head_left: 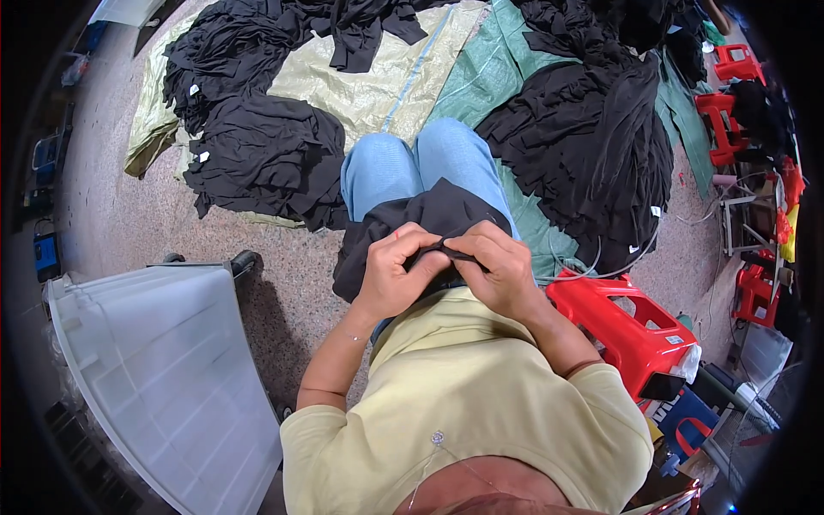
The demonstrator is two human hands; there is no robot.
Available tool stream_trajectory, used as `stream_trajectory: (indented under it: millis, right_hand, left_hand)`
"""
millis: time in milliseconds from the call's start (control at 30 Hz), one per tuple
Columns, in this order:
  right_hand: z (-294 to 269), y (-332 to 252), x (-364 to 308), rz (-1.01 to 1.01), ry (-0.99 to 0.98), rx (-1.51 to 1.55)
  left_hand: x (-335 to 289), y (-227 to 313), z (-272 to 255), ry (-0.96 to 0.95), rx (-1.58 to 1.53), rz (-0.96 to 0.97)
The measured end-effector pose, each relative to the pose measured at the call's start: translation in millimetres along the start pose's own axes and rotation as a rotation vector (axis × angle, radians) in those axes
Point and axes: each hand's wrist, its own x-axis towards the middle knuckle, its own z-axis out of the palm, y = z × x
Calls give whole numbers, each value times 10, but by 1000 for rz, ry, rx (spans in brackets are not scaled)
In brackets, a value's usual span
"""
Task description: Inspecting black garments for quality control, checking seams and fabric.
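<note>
A black garment (378, 232) lies bunched across my lap, over blue jeans (382, 163). My left hand (403, 266) pinches a fold of it between thumb and fingers. Close beside it, my right hand (491, 262) grips the same fold, and the fingertips of both hands almost meet. Whether the fold is a seam or a hem cannot be made out. The garment's lower part is hidden behind my hands and wrists.
Heaps of black garments lie ahead, one pile (266, 154) at left and another (592, 146) at right, on cream sheeting (343, 86) and green sheeting (463, 86). A white plastic bin (163, 369) stands at my left. A red stool (627, 326) is at my right.
</note>
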Motion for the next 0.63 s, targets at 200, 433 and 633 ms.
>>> stream_trajectory:
  millis: [200,433,633]
  right_hand:
    - [1,64,-2,100,-14,106]
    - [75,109,-56,628,-44,542]
    - [236,273,-194,830,39,1073]
  left_hand:
    - [-41,-20,11,-7,11,-43]
    - [-141,-55,162,123,-271,-259]
    - [-176,-125,222,185,-398,-269]
